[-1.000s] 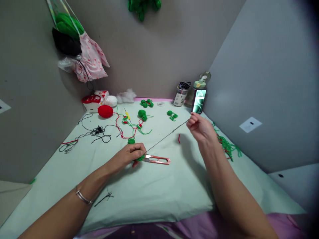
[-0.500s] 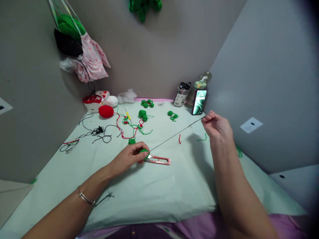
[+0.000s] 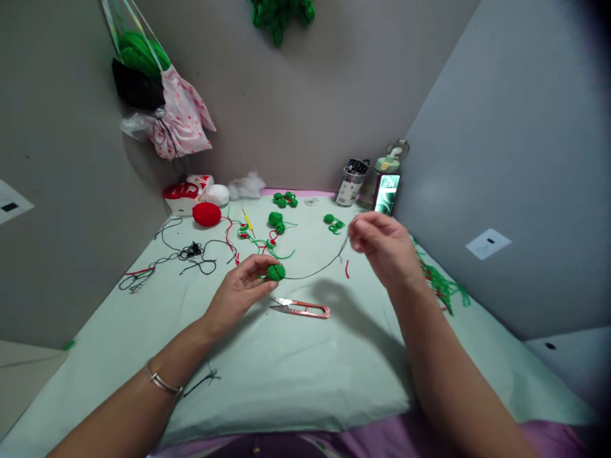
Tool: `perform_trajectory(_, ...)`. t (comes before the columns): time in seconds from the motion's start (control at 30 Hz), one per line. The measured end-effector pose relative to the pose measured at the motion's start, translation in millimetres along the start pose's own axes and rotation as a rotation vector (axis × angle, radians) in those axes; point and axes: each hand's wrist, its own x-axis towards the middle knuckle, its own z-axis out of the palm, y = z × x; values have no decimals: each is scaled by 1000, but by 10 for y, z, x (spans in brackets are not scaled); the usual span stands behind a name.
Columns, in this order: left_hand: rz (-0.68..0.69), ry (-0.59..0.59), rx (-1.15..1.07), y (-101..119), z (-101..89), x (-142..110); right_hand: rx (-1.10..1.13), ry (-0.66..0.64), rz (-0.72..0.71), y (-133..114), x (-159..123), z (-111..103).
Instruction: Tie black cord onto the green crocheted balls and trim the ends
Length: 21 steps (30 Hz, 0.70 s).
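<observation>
Soft, muted light from above throws a diffuse shadow (image 3: 356,312) of the right hand (image 3: 384,248) onto the table (image 3: 286,362); the phone screen (image 3: 388,192) glows. That hand is slightly blurred, the upper right corner blackens, and wide-angle distortion stretches the edges.

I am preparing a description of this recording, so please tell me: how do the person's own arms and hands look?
The left hand and right hand wear no gloves, and no sleeves show. A silver-coloured bangle circles the left forearm; the right forearm shows none.
</observation>
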Motion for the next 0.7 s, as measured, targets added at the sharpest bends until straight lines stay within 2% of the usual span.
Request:
perform_trajectory(0.13, 10, 34, 25, 32, -3, -6, -388, -236, -123, 32, -257, 346)
perform_trajectory(0.27, 18, 48, 71, 57, 3, -16, -606, -344, -275, 115, -395, 505)
perform_trajectory(0.37, 25, 55, 76, 61, 10, -16, -669, -379, -319, 174, -429, 536)
perform_trajectory(0.7, 24, 88, 57, 49, 5, -8, -757, -438, -308, 179, -455, 581)
